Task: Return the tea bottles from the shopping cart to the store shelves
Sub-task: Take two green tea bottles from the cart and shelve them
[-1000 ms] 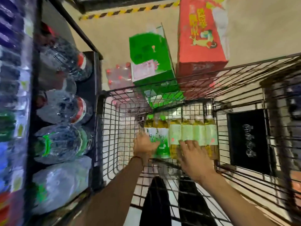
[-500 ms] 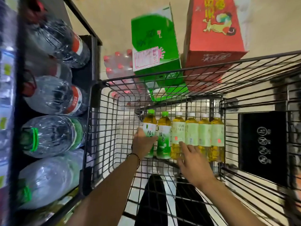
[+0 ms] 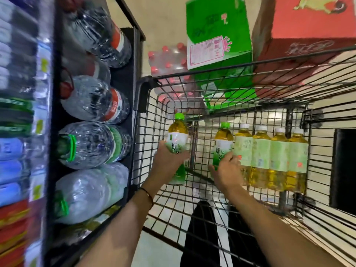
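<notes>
Inside the black wire shopping cart [image 3: 250,105] stands a row of tea bottles. My left hand [image 3: 167,160] grips a green-capped tea bottle [image 3: 178,135] and holds it apart from the row, toward the cart's left wall. My right hand [image 3: 227,168] is wrapped around a second green-capped tea bottle [image 3: 223,139] at the row's left end. Several white-capped tea bottles [image 3: 269,151] with pale green labels stand to its right, against the cart's far wall.
A dark store shelf [image 3: 134,74] runs along the left, packed with large water jugs [image 3: 92,145] lying on their sides. Beyond the cart sit a green carton [image 3: 217,31], a red carton [image 3: 308,26] and a shrink-wrapped pack of red-capped bottles [image 3: 169,58]. My legs show below the cart.
My left hand has pulled its green-capped bottle left and up, away from the row. My right hand has shifted left from the white-capped bottles onto the second green-capped bottle.
</notes>
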The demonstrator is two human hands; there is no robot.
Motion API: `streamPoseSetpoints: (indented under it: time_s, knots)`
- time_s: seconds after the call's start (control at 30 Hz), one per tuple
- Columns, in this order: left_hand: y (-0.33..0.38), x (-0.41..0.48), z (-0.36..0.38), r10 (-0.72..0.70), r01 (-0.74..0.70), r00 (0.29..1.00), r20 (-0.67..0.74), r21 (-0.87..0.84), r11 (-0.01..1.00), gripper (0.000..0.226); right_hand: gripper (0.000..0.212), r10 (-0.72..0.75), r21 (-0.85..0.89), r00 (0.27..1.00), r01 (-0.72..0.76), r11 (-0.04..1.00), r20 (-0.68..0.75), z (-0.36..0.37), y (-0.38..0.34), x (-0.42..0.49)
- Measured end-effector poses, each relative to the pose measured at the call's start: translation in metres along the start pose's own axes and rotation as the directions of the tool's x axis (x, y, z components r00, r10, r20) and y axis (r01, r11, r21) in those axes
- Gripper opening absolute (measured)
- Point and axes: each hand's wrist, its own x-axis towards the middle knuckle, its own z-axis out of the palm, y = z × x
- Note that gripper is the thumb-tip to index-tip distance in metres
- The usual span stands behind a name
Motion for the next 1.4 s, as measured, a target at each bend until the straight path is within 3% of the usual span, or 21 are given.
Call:
streamPoseSetpoints:
  time_s: [0.1,0.2,0.37,0.5,0.63,0.77,1.0,1.17,1.4]
  knots:
    - [-0.002,-0.005,-0.011,-0.014,0.014,1.000,0.014,0.015,1.000,0.055,0.097,0.116,0.011,0.986,-0.115,0.993,-0.117,0.018,-0.014,0.012]
    - [-0.007,-0.014,-0.016,-0.015,0.013,0.998,0.056,0.050,0.999,0.069,0.089,0.235,0.145,0.956,-0.211,0.967,-0.176,0.027,-0.026,0.021]
    - [-0.012,-0.032,-0.011,0.011,-0.022,0.996,0.089,0.121,0.992,0.062,0.100,0.264,0.078,0.946,-0.253,0.964,-0.188,0.023,-0.025,0.028]
    - [-0.005,-0.045,-0.010,0.021,-0.027,0.996,0.092,0.063,0.998,0.059,0.083,0.187,0.233,0.955,-0.133,0.963,-0.229,0.010,-0.018,0.020]
    - [0.018,-0.057,-0.019,0.053,-0.058,0.996,0.067,0.075,0.995,0.067,0.077,0.140,0.462,0.957,-0.008,0.887,-0.253,-0.019,-0.016,-0.004]
    - [0.053,-0.073,-0.035,0.103,-0.104,0.994,0.025,0.074,0.992,0.066,0.068,0.058,0.469,0.940,0.114,0.876,-0.336,-0.069,-0.019,-0.034]
    - [0.120,-0.120,-0.082,0.239,-0.239,0.971,-0.012,-0.012,0.971,0.071,0.066,0.043,0.536,0.897,0.223,0.814,-0.439,-0.172,-0.038,-0.110]
    - [0.178,-0.174,-0.130,0.341,-0.353,0.934,-0.109,-0.115,0.929,0.068,0.060,0.002,0.514,0.786,0.402,0.757,-0.618,-0.248,-0.060,-0.189]
    - [0.244,-0.262,-0.212,0.504,-0.564,0.809,-0.302,-0.157,0.811,0.078,0.059,-0.169,0.346,0.614,0.627,0.698,-0.771,-0.330,-0.093,-0.289]
